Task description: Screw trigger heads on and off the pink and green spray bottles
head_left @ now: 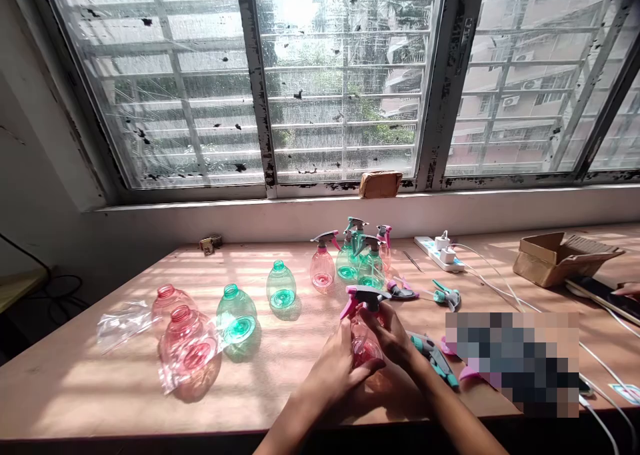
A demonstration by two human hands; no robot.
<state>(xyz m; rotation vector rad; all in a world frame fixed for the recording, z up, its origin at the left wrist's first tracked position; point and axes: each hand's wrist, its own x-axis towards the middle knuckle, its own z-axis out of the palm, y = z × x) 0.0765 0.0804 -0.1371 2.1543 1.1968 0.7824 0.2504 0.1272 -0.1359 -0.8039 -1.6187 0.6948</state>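
A pink transparent spray bottle point(365, 350) stands upright between my hands near the table's front edge. My left hand point(341, 358) is wrapped round its body from the left. At the neck, my right hand point(387, 335) closes on the grey-and-pink spray head point(369, 296), which sits on top of the bottle. The fingers hide the collar, so I cannot tell how tightly it is joined. Right of my hands lie loose spray heads: a grey-and-teal one point(435, 360), a grey-and-pink one point(401, 291) and another teal one point(447, 296).
Headless bottles stand left: green ones point(281, 285) point(237, 314) and pink ones point(186, 342) with clear plastic film point(123, 325). Several bottles with spray heads point(323, 268) are grouped behind. A power strip point(440, 254), cables, a cardboard box point(550, 262) and another person's hand point(629, 289) are right.
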